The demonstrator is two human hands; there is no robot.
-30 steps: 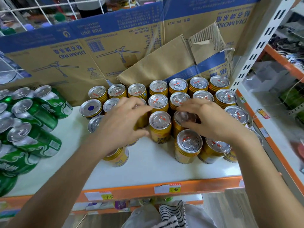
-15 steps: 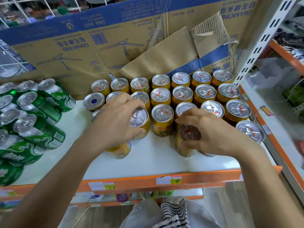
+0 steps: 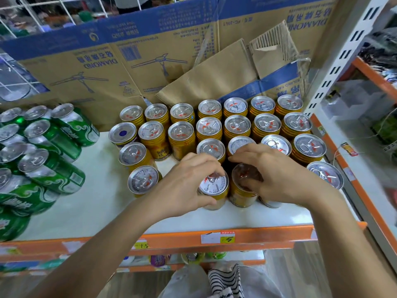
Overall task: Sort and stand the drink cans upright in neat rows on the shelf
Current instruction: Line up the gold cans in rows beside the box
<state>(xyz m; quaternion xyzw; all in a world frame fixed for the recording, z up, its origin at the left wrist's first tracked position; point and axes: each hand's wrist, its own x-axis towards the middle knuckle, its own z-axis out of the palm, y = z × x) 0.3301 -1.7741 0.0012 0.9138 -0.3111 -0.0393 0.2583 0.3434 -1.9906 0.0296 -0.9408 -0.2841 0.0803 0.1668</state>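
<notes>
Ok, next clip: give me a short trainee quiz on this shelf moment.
1. True or false: the left hand and the right hand each grip a gold can near the shelf front.
2. The green cans lie: A) right of the gold ones, B) left of them, C) on top of them.
3. Fill in: one lid at the rows' left end bears a ___ dot.
Key: 1 true; 2 B; 3 blue.

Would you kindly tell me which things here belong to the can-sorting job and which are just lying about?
Job: gold cans in rows; front gold can gripped by left hand; shaded gold can gripped by right hand; green cans; shelf.
Lying about: cardboard boxes; price label.
</notes>
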